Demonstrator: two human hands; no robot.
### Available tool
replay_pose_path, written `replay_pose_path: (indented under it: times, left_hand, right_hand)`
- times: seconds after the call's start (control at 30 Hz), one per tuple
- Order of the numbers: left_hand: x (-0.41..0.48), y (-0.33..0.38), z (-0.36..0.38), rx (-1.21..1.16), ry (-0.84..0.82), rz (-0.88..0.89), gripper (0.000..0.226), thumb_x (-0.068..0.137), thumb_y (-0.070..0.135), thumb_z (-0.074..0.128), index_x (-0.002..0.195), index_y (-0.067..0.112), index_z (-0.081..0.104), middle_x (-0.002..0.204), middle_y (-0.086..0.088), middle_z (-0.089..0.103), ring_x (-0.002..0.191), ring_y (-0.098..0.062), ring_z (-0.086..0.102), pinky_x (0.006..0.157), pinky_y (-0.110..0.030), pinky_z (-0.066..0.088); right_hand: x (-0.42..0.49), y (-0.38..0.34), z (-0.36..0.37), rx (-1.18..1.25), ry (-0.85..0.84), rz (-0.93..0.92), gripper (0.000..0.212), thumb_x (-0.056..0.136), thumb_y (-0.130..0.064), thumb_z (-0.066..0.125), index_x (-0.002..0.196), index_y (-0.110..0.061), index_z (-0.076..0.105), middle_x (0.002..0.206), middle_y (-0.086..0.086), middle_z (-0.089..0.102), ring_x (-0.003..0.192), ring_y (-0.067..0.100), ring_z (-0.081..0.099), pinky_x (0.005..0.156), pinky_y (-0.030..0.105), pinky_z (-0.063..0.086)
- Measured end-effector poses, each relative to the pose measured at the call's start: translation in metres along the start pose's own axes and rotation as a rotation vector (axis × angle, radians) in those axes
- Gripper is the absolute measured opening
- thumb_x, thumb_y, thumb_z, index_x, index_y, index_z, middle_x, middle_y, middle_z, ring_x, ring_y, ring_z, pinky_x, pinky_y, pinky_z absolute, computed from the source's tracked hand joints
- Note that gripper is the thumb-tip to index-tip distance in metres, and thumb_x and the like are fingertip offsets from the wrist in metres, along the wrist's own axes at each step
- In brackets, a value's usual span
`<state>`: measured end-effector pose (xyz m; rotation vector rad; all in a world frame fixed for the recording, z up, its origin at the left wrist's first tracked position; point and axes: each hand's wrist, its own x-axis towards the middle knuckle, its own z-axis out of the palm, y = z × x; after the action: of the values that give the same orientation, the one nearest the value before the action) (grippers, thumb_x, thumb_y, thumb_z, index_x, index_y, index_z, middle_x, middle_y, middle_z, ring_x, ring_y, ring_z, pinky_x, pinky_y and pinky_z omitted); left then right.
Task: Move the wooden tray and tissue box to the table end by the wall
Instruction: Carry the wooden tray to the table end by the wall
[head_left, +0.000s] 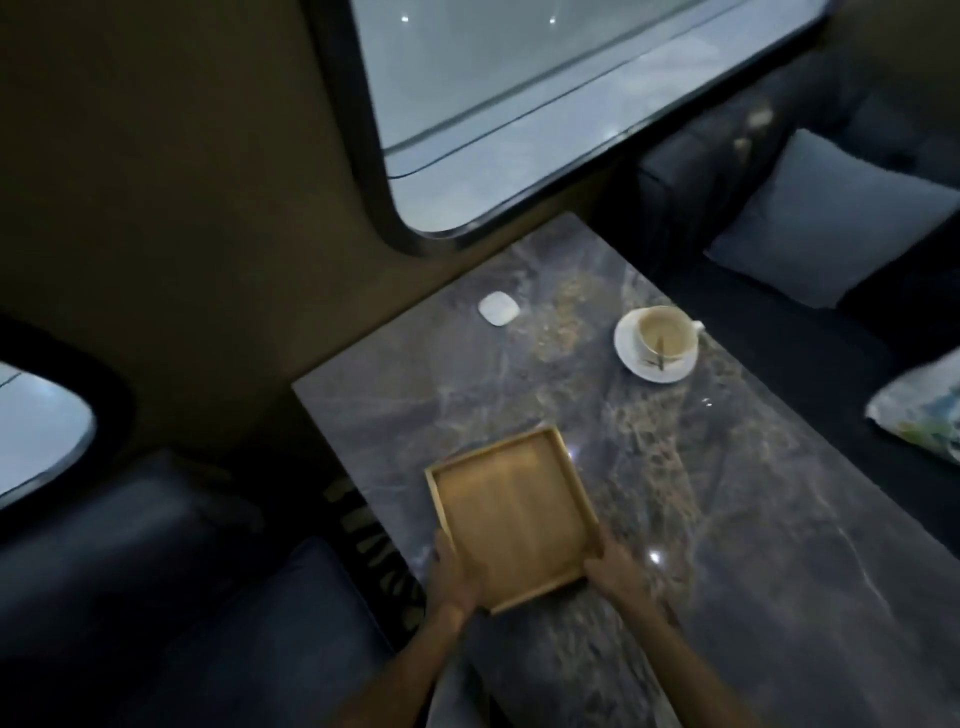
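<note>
Head view: a wooden tray sits on the dark marble table, toward the near end and close to the table's left edge. Both hands grip its near corners. On the near-left corner, the left hand has its fingers curled around the rim; on the near-right corner, the right hand is closed the same way. Farther along, near the wall, lie a small white case and a cup on a saucer. A grey cushion rests on the bench at right.
</note>
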<state>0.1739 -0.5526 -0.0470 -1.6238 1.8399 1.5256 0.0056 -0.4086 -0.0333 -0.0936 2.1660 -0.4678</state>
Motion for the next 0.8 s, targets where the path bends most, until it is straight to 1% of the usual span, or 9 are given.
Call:
replay_pose_path:
  times: [0.1, 0.2, 0.27, 0.33, 0.43, 0.57, 0.7, 0.77, 0.8]
  left_hand:
    - [0.025, 0.006, -0.044, -0.080, 0.064, 0.036, 0.058, 0.087, 0.013, 0.062, 0.138, 0.008, 0.036, 0.127, -0.018, 0.057, 0.109, -0.031, 0.058, 0.084, -0.036, 0.049]
    - [0.054, 0.013, -0.080, -0.122, 0.165, -0.021, 0.041, 0.086, 0.016, 0.061, 0.124, 0.007, 0.048, 0.110, -0.020, 0.064, 0.096, -0.036, 0.063, 0.071, -0.033, 0.046]
    - [0.066, 0.019, -0.092, -0.175, 0.205, -0.020, 0.040, 0.088, 0.016, 0.059, 0.126, 0.006, 0.050, 0.113, -0.020, 0.066, 0.099, -0.036, 0.064, 0.073, -0.034, 0.046]
    - [0.078, 0.025, -0.101, -0.213, 0.194, -0.020, 0.048, 0.089, 0.016, 0.061, 0.135, 0.011, 0.047, 0.123, -0.015, 0.065, 0.108, -0.035, 0.063, 0.080, -0.035, 0.046]
    - [0.090, 0.032, -0.105, -0.222, 0.182, 0.006, 0.063, 0.089, 0.010, 0.062, 0.146, 0.011, 0.036, 0.136, -0.013, 0.057, 0.120, -0.035, 0.057, 0.089, -0.039, 0.047]
    - [0.105, 0.037, -0.114, -0.180, 0.214, 0.020, 0.066, 0.091, 0.020, 0.062, 0.149, 0.015, 0.030, 0.138, -0.015, 0.054, 0.119, -0.036, 0.057, 0.082, -0.031, 0.041]
    - [0.131, 0.050, -0.133, -0.104, 0.280, -0.006, 0.054, 0.096, 0.013, 0.048, 0.147, 0.014, 0.031, 0.128, -0.020, 0.056, 0.109, -0.039, 0.059, 0.087, -0.044, 0.051]
    - [0.145, 0.061, -0.142, -0.074, 0.305, -0.020, 0.054, 0.094, 0.012, 0.046, 0.146, 0.014, 0.030, 0.116, -0.017, 0.057, 0.098, -0.035, 0.060, 0.081, -0.043, 0.052]
    - [0.152, 0.067, -0.147, -0.080, 0.305, -0.017, 0.057, 0.093, 0.015, 0.048, 0.147, 0.016, 0.029, 0.116, -0.015, 0.056, 0.099, -0.034, 0.060, 0.082, -0.041, 0.052]
  right_hand:
    - [0.012, -0.059, 0.014, 0.078, 0.090, -0.109, 0.057, 0.085, 0.008, 0.054, 0.141, 0.004, 0.042, 0.142, 0.028, 0.048, 0.134, 0.039, 0.045, 0.113, 0.042, 0.036]
    - [0.022, -0.096, 0.026, 0.241, 0.262, -0.023, 0.072, 0.081, 0.005, 0.060, 0.147, -0.001, 0.033, 0.143, 0.029, 0.042, 0.132, 0.041, 0.041, 0.113, 0.043, 0.033]
    - [0.023, -0.112, 0.035, 0.394, 0.215, 0.127, 0.076, 0.083, -0.001, 0.063, 0.149, -0.006, 0.026, 0.139, 0.031, 0.047, 0.123, 0.045, 0.049, 0.107, 0.051, 0.040]
    - [0.023, -0.124, 0.048, 0.512, 0.126, 0.189, 0.089, 0.084, -0.004, 0.066, 0.154, -0.017, 0.012, 0.142, 0.032, 0.043, 0.122, 0.049, 0.051, 0.102, 0.056, 0.045]
    - [0.028, -0.130, 0.062, 0.446, 0.152, 0.237, 0.100, 0.078, -0.020, 0.068, 0.155, -0.024, 0.005, 0.151, 0.031, 0.028, 0.134, 0.048, 0.037, 0.110, 0.048, 0.037]
    - [0.047, -0.141, 0.062, 0.414, 0.198, 0.200, 0.084, 0.083, -0.015, 0.063, 0.153, -0.022, 0.017, 0.145, 0.027, 0.041, 0.132, 0.042, 0.043, 0.112, 0.046, 0.036]
    - [0.063, -0.176, 0.055, 0.464, 0.268, 0.076, 0.056, 0.081, -0.009, 0.063, 0.135, -0.014, 0.048, 0.127, 0.022, 0.062, 0.116, 0.038, 0.059, 0.099, 0.054, 0.049]
    - [0.075, -0.193, 0.051, 0.415, 0.277, 0.027, 0.054, 0.082, -0.011, 0.061, 0.134, -0.016, 0.049, 0.118, 0.019, 0.066, 0.107, 0.038, 0.063, 0.092, 0.053, 0.053]
    - [0.082, -0.201, 0.049, 0.424, 0.257, 0.008, 0.053, 0.084, -0.012, 0.059, 0.136, -0.017, 0.047, 0.117, 0.019, 0.066, 0.105, 0.038, 0.064, 0.089, 0.054, 0.054]
